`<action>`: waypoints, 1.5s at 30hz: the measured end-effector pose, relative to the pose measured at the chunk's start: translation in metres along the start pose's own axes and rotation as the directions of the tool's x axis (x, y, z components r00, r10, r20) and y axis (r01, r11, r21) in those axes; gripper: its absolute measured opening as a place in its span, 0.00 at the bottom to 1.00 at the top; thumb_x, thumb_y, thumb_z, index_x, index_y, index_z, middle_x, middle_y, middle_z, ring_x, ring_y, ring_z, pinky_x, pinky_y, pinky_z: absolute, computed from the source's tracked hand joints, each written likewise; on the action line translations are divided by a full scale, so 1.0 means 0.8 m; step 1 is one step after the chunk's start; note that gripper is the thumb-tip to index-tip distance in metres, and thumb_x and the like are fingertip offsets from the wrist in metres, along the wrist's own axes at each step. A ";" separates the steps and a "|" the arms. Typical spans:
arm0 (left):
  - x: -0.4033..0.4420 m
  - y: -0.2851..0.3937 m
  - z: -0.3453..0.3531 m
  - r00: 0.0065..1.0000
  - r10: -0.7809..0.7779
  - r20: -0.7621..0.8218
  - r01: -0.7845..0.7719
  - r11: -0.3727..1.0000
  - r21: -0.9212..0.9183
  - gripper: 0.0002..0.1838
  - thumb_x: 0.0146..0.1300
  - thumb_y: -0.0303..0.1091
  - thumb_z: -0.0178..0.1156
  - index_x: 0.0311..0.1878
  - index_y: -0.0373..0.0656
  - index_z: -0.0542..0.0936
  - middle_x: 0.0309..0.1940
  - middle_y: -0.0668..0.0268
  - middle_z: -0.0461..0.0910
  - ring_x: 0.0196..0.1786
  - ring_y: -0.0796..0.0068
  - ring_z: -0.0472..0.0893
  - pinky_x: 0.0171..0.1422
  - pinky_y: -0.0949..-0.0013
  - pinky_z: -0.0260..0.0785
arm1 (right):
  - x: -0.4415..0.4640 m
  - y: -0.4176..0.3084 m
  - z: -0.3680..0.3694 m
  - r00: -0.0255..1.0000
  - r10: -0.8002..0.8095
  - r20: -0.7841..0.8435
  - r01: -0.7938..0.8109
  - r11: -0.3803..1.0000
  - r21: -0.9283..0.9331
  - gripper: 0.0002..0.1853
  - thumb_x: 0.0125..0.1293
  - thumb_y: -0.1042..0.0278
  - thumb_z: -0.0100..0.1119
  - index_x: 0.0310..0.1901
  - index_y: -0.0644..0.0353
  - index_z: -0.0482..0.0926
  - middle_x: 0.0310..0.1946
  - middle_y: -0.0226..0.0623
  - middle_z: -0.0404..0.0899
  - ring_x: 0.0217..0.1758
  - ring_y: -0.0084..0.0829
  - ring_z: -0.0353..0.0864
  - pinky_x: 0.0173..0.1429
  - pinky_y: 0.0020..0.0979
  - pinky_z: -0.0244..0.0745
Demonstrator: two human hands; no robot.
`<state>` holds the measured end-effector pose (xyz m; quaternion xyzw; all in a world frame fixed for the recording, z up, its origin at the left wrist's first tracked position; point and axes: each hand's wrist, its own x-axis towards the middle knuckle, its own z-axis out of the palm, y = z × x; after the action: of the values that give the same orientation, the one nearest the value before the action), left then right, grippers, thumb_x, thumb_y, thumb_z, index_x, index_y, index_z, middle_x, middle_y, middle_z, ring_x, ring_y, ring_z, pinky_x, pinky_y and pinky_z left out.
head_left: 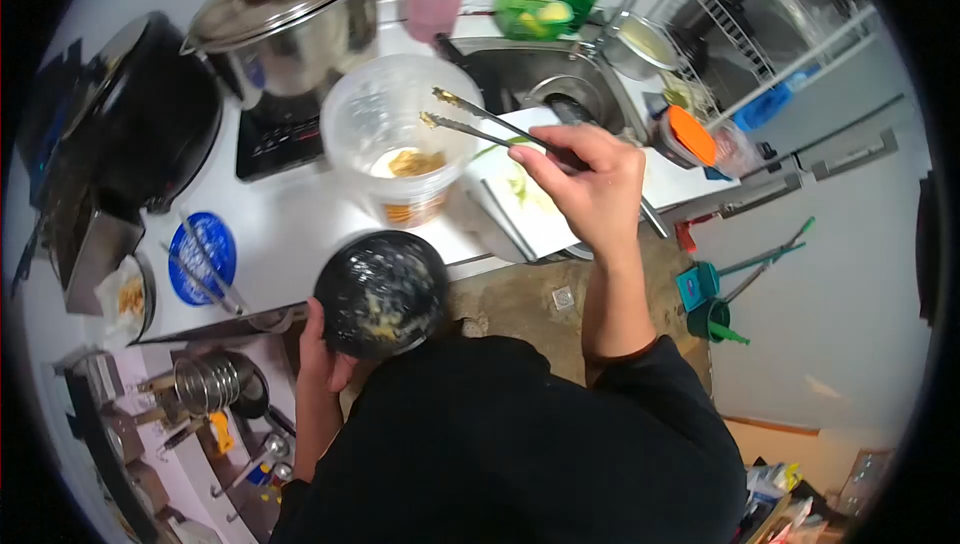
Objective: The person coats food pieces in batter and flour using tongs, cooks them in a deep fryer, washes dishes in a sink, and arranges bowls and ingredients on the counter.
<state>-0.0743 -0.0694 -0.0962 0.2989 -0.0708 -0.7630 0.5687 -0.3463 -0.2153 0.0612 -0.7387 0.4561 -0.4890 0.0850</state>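
My left hand (318,352) grips a black bowl (385,294) by its rim and side, held tilted just off the counter's front edge. White and yellowish residue smears the bowl's inside. My right hand (590,184) is closed on dark metal tongs (520,136), whose tips carry bits of yellow-brown food. Those tips hover over a clear plastic tub (352,109) on the counter, apart from each other. At the bottom of the tub lie some golden-brown food pieces (415,162).
A big lidded steel pot (320,44) stands behind the tub at left. A blue plate (205,262) with tongs across it lies left on the counter. Right of the tub are a white cutting board (545,229) and the sink (600,94); a pink pitcher (432,4) stands behind.
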 end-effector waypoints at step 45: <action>0.111 0.037 0.173 0.468 0.836 -0.287 -0.433 0.500 0.750 0.22 0.60 0.54 0.53 0.49 0.49 0.75 0.39 0.70 0.69 0.34 0.80 0.69 0.36 0.76 0.65 | -0.022 0.171 -0.003 0.998 0.046 0.038 -0.052 0.978 0.203 0.13 0.62 0.66 0.56 0.45 0.64 0.79 0.34 0.45 0.78 0.38 0.39 0.78 0.44 0.32 0.70</action>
<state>-0.1393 -0.1925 -0.0037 0.6366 -0.2200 -0.2652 0.6899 -0.4312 -0.2787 -0.0271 -0.7226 0.4201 -0.5186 0.1800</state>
